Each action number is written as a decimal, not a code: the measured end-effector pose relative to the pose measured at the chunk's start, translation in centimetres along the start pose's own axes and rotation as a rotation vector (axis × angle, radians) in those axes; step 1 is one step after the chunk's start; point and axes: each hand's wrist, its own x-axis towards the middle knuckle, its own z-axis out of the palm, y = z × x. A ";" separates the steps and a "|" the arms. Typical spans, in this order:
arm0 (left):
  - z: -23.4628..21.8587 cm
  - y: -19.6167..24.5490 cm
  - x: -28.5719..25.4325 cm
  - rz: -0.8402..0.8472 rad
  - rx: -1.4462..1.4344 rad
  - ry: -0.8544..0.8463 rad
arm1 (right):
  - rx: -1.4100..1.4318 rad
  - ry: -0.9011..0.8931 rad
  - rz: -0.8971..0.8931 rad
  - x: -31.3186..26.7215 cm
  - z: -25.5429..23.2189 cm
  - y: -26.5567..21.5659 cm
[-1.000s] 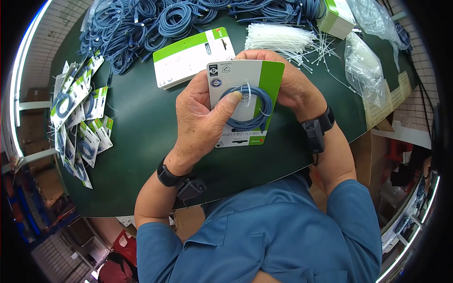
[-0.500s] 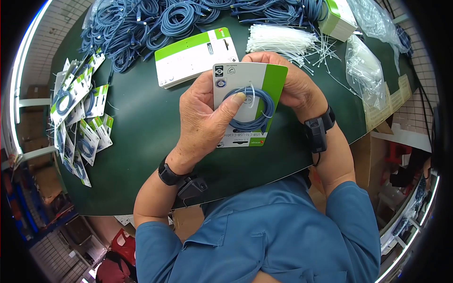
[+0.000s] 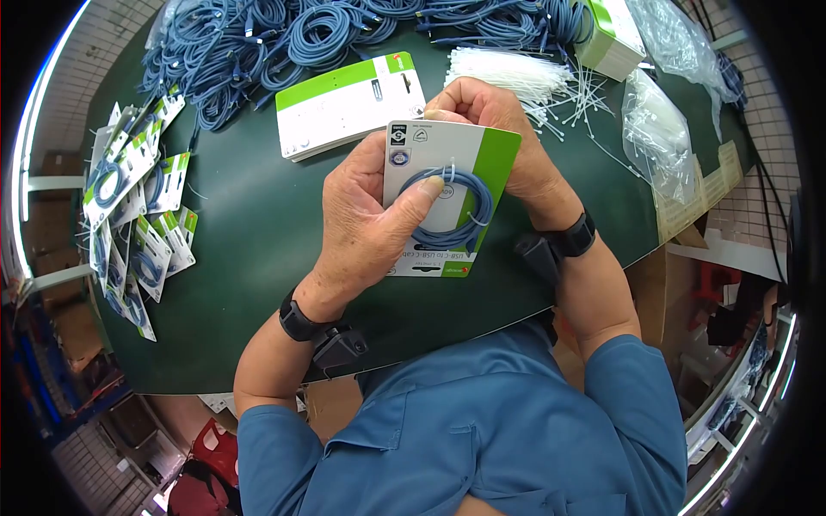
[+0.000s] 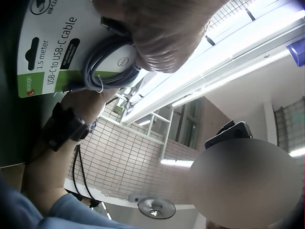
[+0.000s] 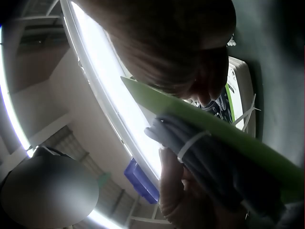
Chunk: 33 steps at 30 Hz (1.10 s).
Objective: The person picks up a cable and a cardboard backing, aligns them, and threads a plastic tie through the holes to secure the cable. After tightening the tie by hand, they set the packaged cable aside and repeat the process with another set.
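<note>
Far left on the green tabletop: a loose, overlapping pile of carded cables, blue coils on white/green cards. Right of it, at the far side, a big heap of blue cables, some wound into round coils. Below the heap, a stack of flat cards, white with a green band, no coil on the top one.

Left hand grips the card by its left side, thumb pressed over the blue coil on the card face. Card is raised over the tabletop near the person, print upside down in the head view. Left wrist view reads "1.5 meter" and "USB-C to USB-C cable". White ties on the coil: one near the top, one lower right.

Right hand is at the card's upper right, fingers bent and partly hidden behind it. Can't tell if they're pinching anything. Right wrist view has the fingertips close to the card's back.

Beyond the right hand, a spread of white cable ties, then a white/green card block, a clear bag and a yellowish sheet at the right edge.
</note>
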 end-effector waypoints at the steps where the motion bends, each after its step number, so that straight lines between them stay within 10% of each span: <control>1: 0.0 0.0 0.0 -0.004 -0.002 0.011 | -0.029 0.009 -0.050 -0.1 0.2 -0.1; 14: -1.1 -0.6 0.5 0.058 0.149 0.059 | -0.284 0.150 -0.057 -0.6 1.2 -0.7; 21: -1.9 0.0 1.7 0.056 -0.083 0.216 | 0.109 0.258 -0.074 -0.1 1.1 -1.4; 33: -3.2 -0.2 3.0 0.066 -0.117 0.313 | -0.115 -0.093 0.099 -1.3 3.0 -1.7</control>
